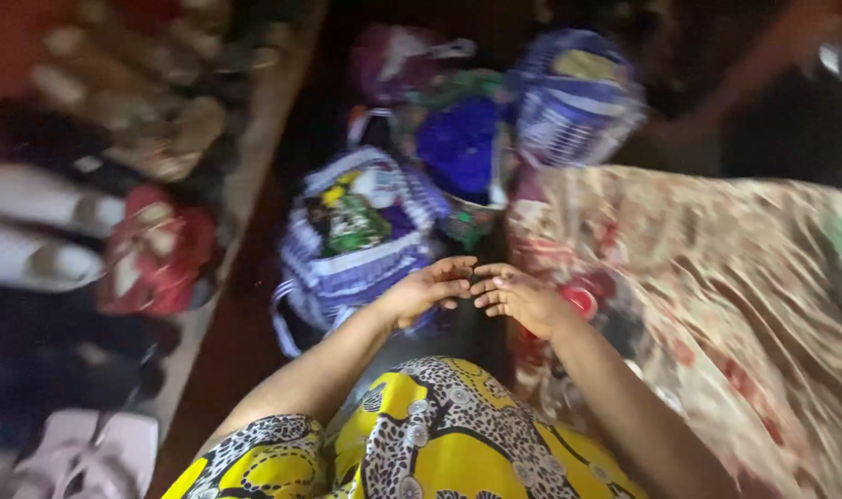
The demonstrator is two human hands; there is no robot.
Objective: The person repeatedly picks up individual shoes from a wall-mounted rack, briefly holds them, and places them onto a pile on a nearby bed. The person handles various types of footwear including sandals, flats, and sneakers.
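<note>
Fingers: the fingertips of the left hand (427,291) and the right hand (518,298) meet in front of the body, loosely curled and narrow; blur hides whether anything small is pinched between them.
Nearest thing: a blue-and-white striped woven plastic bag (356,242) with a colourful printed picture on its side lies just beyond and to the left of the left fingers, partly under that hand; contact cannot be told.
Bag's lie: its long axis runs from near the left wrist away toward the upper right, and a white handle loop (285,325) hangs at the near end, left of the wrist.
Right of the fingers: a beige cloth with red floral print (716,305) spreads over a raised surface, just beside the right hand.
Beyond the fingers: a deep blue bundle (458,143), then a second blue-and-white striped bag (573,97), well apart from both hands.
Far left: a row of shoes and a red sandal (153,254) along a wooden ledge.
Below the wrists: a yellow garment with black-and-white pattern (421,439).
</note>
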